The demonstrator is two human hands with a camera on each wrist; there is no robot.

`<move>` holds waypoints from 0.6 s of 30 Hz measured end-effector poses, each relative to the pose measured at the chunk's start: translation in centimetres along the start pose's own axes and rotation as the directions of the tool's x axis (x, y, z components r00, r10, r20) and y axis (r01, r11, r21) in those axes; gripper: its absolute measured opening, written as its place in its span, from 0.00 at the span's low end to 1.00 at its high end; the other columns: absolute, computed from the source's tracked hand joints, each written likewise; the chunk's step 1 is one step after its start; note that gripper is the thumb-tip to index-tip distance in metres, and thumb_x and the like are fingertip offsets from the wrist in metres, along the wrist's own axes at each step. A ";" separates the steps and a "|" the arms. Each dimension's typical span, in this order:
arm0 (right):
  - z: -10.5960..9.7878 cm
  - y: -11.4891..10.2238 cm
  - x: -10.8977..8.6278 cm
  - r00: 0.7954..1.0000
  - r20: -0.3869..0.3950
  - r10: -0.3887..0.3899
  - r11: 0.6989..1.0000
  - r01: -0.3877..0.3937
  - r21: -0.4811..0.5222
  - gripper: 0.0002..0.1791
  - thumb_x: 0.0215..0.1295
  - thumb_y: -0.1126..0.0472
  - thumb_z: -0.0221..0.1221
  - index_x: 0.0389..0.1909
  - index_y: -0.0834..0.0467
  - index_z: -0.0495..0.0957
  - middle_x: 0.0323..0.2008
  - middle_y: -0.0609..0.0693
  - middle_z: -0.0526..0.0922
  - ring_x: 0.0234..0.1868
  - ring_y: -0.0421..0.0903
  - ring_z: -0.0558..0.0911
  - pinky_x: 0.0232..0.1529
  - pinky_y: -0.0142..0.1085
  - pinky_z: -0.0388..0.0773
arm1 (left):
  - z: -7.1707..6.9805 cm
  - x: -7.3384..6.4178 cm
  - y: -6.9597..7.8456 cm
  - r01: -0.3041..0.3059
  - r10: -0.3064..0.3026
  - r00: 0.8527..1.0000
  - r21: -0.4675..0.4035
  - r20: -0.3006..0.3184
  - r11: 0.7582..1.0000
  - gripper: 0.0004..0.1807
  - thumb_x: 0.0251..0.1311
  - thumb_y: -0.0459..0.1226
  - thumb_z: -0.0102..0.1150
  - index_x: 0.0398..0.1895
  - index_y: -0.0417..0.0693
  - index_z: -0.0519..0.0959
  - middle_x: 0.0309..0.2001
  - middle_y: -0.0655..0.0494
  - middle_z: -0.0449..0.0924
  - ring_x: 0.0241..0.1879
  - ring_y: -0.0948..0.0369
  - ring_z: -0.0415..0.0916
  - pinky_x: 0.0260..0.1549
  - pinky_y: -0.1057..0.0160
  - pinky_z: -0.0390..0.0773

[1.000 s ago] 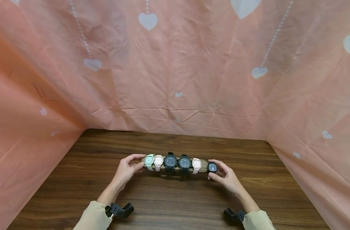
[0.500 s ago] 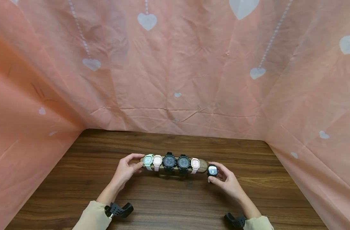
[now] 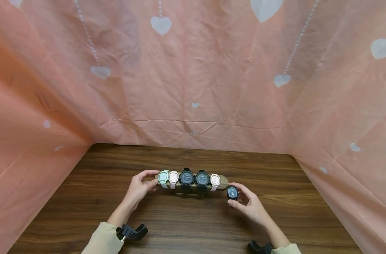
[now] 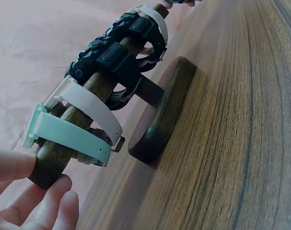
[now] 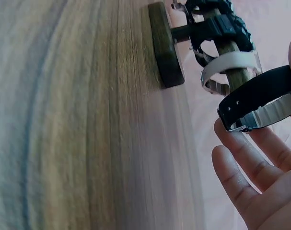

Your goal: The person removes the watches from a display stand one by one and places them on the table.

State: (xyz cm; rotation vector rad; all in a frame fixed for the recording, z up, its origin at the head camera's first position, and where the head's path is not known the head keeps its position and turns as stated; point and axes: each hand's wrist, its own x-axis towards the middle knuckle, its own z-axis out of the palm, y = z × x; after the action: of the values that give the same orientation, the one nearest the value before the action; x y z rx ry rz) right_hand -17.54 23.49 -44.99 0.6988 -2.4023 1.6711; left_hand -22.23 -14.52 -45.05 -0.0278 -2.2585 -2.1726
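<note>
Blk sq. watch (image 3: 232, 193): in the person's R hand, just beside R end of wooden bar, off it, a little to the near side; dial faces up; strap forms a loop, metal buckle (image 5: 240, 128) visible.
R hand (image 3: 250, 204): thumb + index pinch watch from opp. sides; other fingers extended loosely, slightly apart, beneath strap.
Wooden bar (image 3: 224, 182): horiz., runs L–R betw. the two hands; carries five watches; R end bare.
L hand (image 3: 140, 187): pinches L end of bar, thumb on one side, fingertips on the other.
Mint watch (image 3: 163, 177): on bar, 1st from L, nearest L hand.
Pale pink watch (image 3: 173, 177): 2nd from L, just beside mint unit.
Blk round watches (image 3: 187, 178): two, side by side, approx. mid-bar; bulkier than the rest.
Pink-rimmed watch (image 3: 215, 180): 5th from L, light strap, nearest R end.
Stand base (image 4: 170, 112): oblong dk wooden block under bar, joined by short post (image 4: 149, 90).
Table (image 3: 180, 218): brown wood-grain top, under stand and forearms.
Wrist mounts (image 3: 134, 233): blk, one per wrist, just above cream sleeves (image 3: 102, 238).
Drape (image 3: 193, 77): peach cloth, creased, wh. hearts; encloses rear + both sides, from where I stand.
</note>
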 end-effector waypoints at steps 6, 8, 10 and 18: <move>0.6 -0.1 -0.5 1.000 0.005 -0.011 0.997 0.012 -0.074 0.26 0.54 0.66 0.66 0.55 0.61 0.71 0.35 0.49 0.76 0.29 0.41 0.75 0.28 0.33 0.75 | 0.1 0.0 -0.3 0.006 -0.006 1.000 0.000 -0.016 1.000 0.16 0.53 0.28 0.62 0.48 0.40 0.79 0.43 0.44 0.77 0.33 0.50 0.79 0.31 0.56 0.81; 0.8 -0.3 -0.6 1.000 0.005 -0.010 0.996 0.010 -0.088 0.26 0.54 0.65 0.66 0.55 0.60 0.72 0.35 0.49 0.76 0.27 0.42 0.74 0.26 0.33 0.75 | 0.1 0.0 -0.4 0.010 -0.010 1.000 -0.001 -0.016 1.000 0.16 0.54 0.28 0.62 0.48 0.40 0.79 0.43 0.45 0.77 0.33 0.50 0.79 0.31 0.55 0.81; 1.0 -0.7 -0.7 1.000 0.007 -0.009 0.994 0.010 -0.107 0.26 0.54 0.65 0.66 0.55 0.60 0.72 0.33 0.48 0.76 0.27 0.43 0.74 0.25 0.33 0.74 | 0.1 0.0 -0.5 0.013 -0.013 1.000 -0.001 -0.015 1.000 0.16 0.54 0.27 0.61 0.48 0.41 0.79 0.44 0.45 0.77 0.34 0.49 0.79 0.32 0.55 0.81; 2.2 -1.3 -0.8 0.999 0.025 -0.037 0.986 0.041 -0.165 0.27 0.52 0.68 0.66 0.53 0.64 0.71 0.30 0.48 0.77 0.26 0.41 0.74 0.24 0.33 0.74 | 0.0 0.0 -0.4 0.002 -0.002 1.000 0.001 -0.009 1.000 0.16 0.54 0.28 0.61 0.48 0.42 0.79 0.44 0.45 0.77 0.35 0.48 0.79 0.32 0.56 0.81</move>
State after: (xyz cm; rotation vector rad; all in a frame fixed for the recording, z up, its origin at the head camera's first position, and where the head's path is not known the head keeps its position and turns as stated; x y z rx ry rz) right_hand -15.94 21.31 -45.02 0.7357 -2.4890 1.4362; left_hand -22.26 -14.55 -45.41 -0.0166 -2.2555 -2.1685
